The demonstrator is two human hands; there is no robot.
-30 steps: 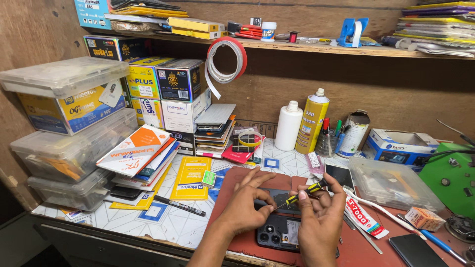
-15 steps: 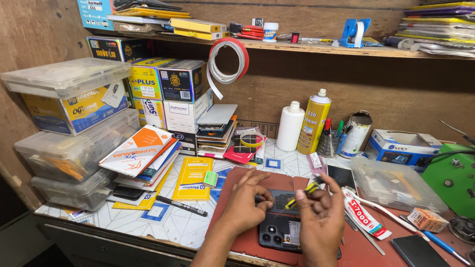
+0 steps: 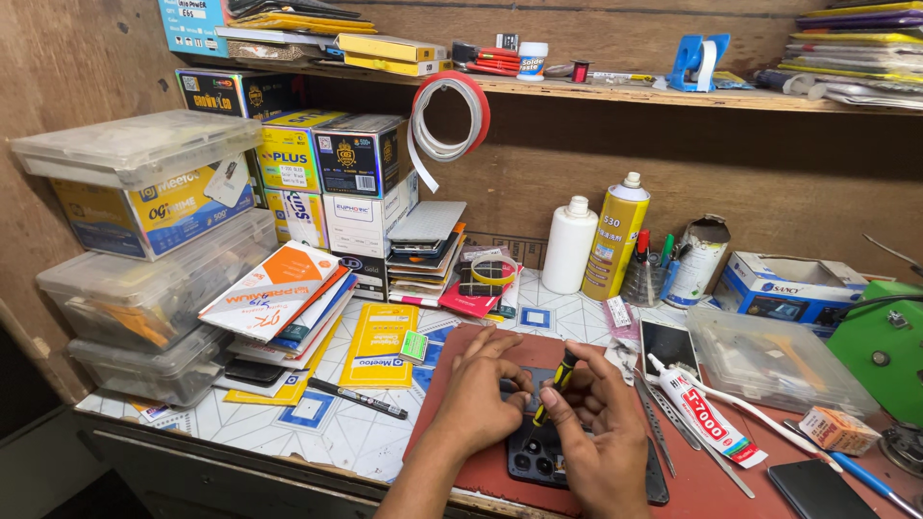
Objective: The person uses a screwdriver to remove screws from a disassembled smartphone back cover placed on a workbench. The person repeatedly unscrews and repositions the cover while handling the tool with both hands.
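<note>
Repair bench, seen from beside the worker. The dark phone (image 3: 538, 459) lies back-up on the red work mat (image 3: 452, 452), just beneath both hands. The right hand (image 3: 601, 437) now pinches a black-and-yellow screwdriver (image 3: 556, 384) nearly upright, tip down at the phone's upper edge; a second ago the tool lay flatter across the fingers. The left hand (image 3: 481, 399) has settled on the phone, fingers curled and pressing it still (thumb hidden). This suggests screw work is starting. A glue tube (image 3: 700, 411) lies just right; tweezers (image 3: 657, 428) rest between.
</note>
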